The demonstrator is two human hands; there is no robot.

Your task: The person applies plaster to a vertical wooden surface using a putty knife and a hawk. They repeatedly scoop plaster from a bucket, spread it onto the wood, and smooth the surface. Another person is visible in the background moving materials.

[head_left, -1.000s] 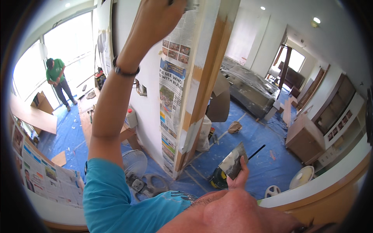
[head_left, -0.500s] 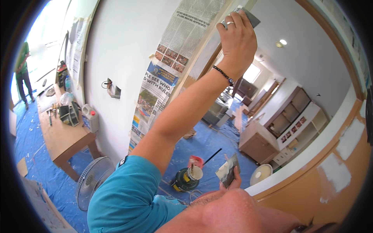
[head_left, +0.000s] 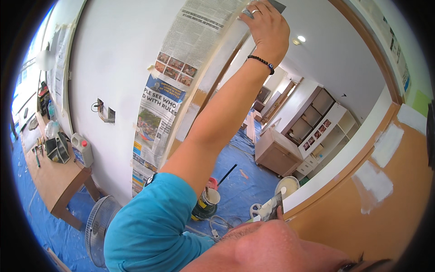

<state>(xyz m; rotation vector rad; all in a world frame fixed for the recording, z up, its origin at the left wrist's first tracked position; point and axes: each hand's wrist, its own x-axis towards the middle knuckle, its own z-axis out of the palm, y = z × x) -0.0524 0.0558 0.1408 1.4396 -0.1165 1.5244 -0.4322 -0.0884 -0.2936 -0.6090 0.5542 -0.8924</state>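
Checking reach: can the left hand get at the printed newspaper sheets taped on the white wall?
Likely yes: the left hand looks close to the newspaper sheets, nothing visible blocks it, though it grips a grey flat-bladed tool.

I see left arm (head_left: 215,122) raised high, elbow slightly bent; left hand (head_left: 270,34) back-side toward me, fingers curled, gripping. Right hand (head_left: 279,214) low, mostly hidden, probably gripping too.
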